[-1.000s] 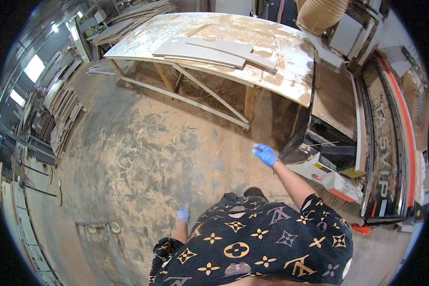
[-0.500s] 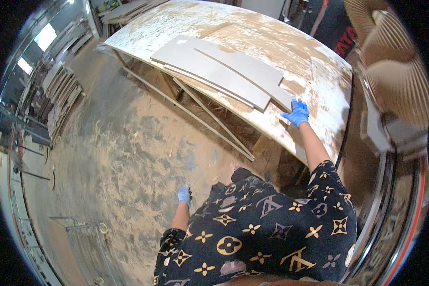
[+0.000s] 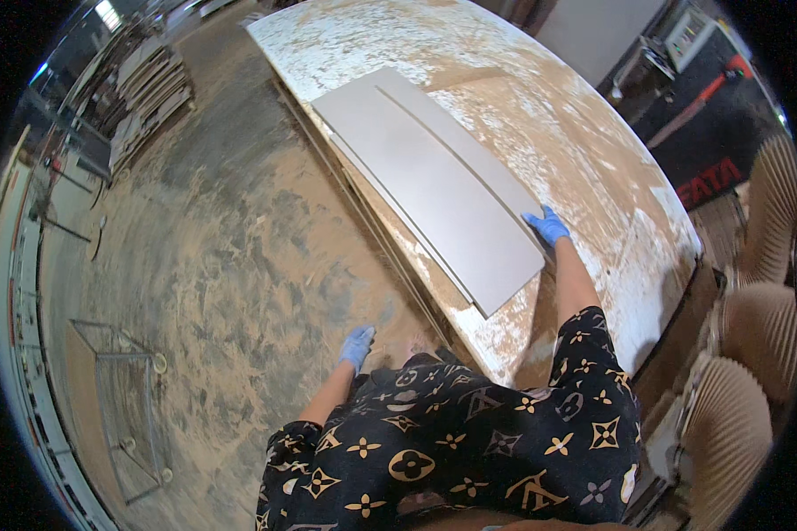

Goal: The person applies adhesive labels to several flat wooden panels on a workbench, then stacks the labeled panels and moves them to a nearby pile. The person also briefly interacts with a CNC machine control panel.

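Observation:
Two flat grey panels [image 3: 434, 186] lie together on the worktable, a long seam or step running between them. My right hand [image 3: 547, 227], in a blue glove, touches the far long side of the panels close to their near end. Its thumb and fingers are spread at that edge, and some fingertips are hard to make out. My left hand [image 3: 357, 348], also in a blue glove, hangs beside my body over the floor. It holds nothing, and its fingers are loosely stretched out.
The large white worktable [image 3: 611, 190] is coated with brown dust. Stacked boards [image 3: 150, 88] stand at the far left, and a wheeled metal frame [image 3: 128, 407] at the lower left. Pleated brown discs [image 3: 731, 434] and a dark machine [image 3: 695, 115] are on the right.
My view has turned, and the table and panels appear closer. My right hand has moved from the panels' near end to their far side. The panels' long edges look more even. My left hand's fingers have straightened.

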### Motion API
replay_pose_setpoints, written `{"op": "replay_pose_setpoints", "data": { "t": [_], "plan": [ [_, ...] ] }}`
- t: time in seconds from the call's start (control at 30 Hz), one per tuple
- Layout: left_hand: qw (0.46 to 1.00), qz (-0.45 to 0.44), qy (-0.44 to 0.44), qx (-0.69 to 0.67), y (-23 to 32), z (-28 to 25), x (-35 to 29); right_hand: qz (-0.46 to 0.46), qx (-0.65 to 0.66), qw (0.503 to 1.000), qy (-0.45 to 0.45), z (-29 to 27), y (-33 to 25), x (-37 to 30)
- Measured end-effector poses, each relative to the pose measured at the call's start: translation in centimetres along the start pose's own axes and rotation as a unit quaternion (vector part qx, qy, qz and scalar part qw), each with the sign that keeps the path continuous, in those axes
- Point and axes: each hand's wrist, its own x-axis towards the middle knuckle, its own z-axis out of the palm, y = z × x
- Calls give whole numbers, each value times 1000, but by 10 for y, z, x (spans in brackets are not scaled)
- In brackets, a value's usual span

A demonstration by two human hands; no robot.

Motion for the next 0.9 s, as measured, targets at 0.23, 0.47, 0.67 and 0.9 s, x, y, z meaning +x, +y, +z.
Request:
{"op": "replay_pose_setpoints", "data": {
  "t": [0.23,0.47,0.67,0.9],
  "plan": [
    [992,29,-33,-119,72,57,-9,-5,22,998,-62,19,-14,-7],
    [962,23,-126,-241,115,58,4,-21,-1,1000,11,82,-37,-114],
    [917,-69,-120,-374,163,-2,-4,53,266,956,-114,96,-77,-138],
    [947,-38,-152,-281,221,-119,5,-10,426,870,-250,139,-199,-40]
  ]
}}
